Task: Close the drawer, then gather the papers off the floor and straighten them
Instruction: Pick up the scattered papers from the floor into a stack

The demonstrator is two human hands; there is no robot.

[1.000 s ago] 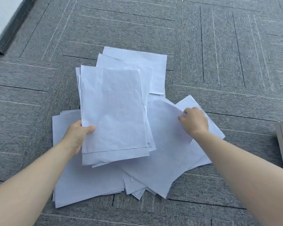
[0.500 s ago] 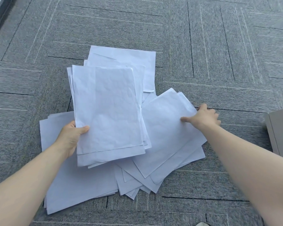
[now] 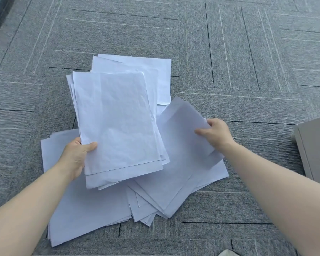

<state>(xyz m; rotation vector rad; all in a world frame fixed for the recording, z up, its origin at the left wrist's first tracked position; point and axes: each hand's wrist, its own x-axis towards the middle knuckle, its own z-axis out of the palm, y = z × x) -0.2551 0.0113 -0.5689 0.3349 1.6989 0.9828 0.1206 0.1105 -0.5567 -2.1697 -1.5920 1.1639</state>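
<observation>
Gathering stage, partly done. Left hand (image 3: 76,156) held a collected stack (image 3: 116,126), thumb on top, raised above the carpet (image 3: 248,52). Right hand (image 3: 215,134) pinched the edge of a loose sheet (image 3: 181,145). Scattered papers (image 3: 85,209) lay beneath, ungathered. Cabinet (image 3: 314,148) at right edge; drawer state could not be told. Straightening judged outstanding.

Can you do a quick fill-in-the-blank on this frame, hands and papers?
1. The left hand holds a stack of papers with the ____ on top of the sheets.
2. The right hand pinches a loose sheet by its ____ edge.
3. The scattered papers lie on grey ____.

Missing words: thumb; right; carpet
</observation>
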